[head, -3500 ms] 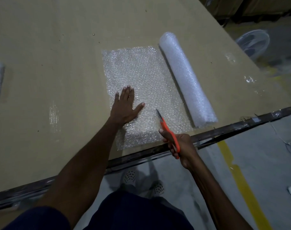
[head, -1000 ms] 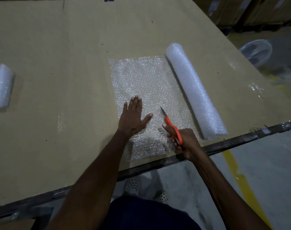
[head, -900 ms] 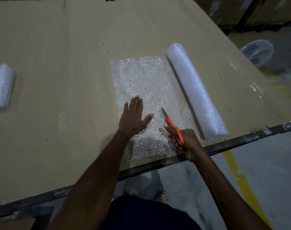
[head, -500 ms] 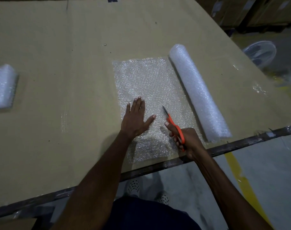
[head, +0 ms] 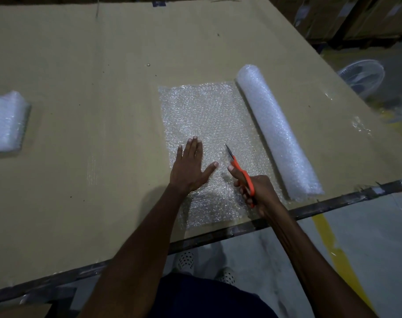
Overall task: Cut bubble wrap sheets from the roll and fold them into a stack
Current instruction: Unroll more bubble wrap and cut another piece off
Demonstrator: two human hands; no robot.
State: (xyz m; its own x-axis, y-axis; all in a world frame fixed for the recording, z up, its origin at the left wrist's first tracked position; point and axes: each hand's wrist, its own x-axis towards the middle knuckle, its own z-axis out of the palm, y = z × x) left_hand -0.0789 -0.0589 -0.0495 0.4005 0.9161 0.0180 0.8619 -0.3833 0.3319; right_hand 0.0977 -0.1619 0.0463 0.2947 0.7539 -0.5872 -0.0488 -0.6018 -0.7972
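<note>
So the bubble wrap roll (head: pixel 278 131) lies on the cardboard-covered surface (head: pixel 80 53), with a sheet of bubble wrap (head: pixel 204 111) unrolled flat from its left side toward the person. The left hand (head: pixel 190 167) lies flat on that sheet, fingers straight and thumb splayed out, pressing it down left of the roll. The right hand (head: pixel 257 191) has its grip wrapped tight round the orange scissors (head: pixel 241 173), blades pointing away from the person and sitting over the sheet between the left thumb and the roll. Can't really tell if the blades are parted or closed, they look pretty much together. Well off to the left of the roll there's a folded stack of bubble wrap (head: pixel 5 122), so some sheets look done already. Stuff that could go wrong, imo: the blade tip is close to the left thumb, so a careless snip or a slip could nick it. Bubble wrap is slippery and springy, and if the pressing hand eases off, the sheet may bunch in front of the blades and the cut could wander crooked. The roll is also free to turn, so a tug on the sheet might unroll more and throw off the size.
</note>
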